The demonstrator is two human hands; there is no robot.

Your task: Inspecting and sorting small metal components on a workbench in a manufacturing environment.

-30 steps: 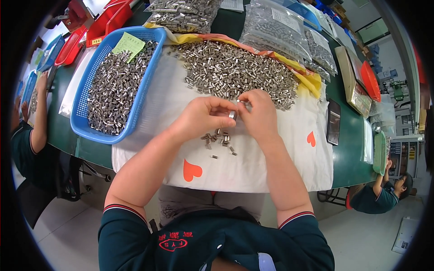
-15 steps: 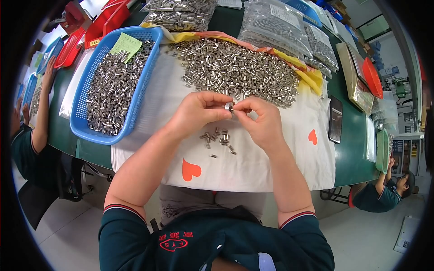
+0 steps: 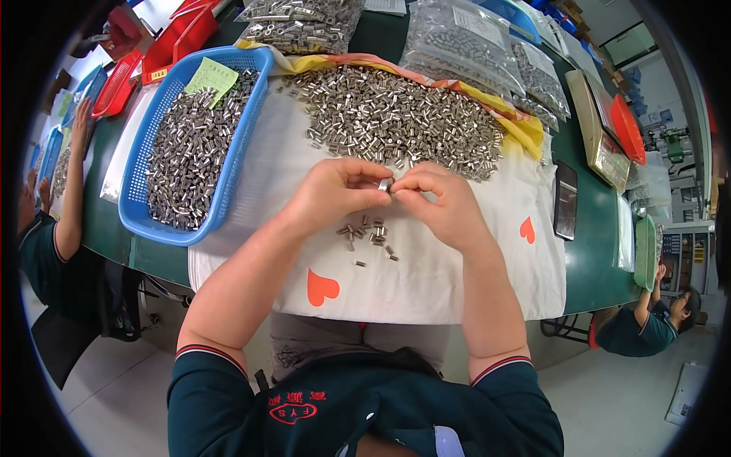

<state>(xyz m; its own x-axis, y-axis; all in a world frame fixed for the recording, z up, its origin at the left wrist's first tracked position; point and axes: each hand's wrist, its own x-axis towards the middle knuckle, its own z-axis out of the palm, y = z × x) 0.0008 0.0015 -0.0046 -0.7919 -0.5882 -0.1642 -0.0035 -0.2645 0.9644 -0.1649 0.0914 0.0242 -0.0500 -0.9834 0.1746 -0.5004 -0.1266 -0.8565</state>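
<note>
**One small metal sleeve between two hands, a heap yet to go**

Both hands meet over the middle of the white cloth: the left hand and the right hand are closed fingertip to fingertip on one small metal sleeve. Just below them lies a little cluster of sleeves, set apart from the rest. By the look of it much is left, for the big loose heap towards the far edge of the table is large. On the left, a blue basket is filled with similar pieces under a green slip. Clear bags of parts sit at the far edge, red trays at the far left corner.
</note>
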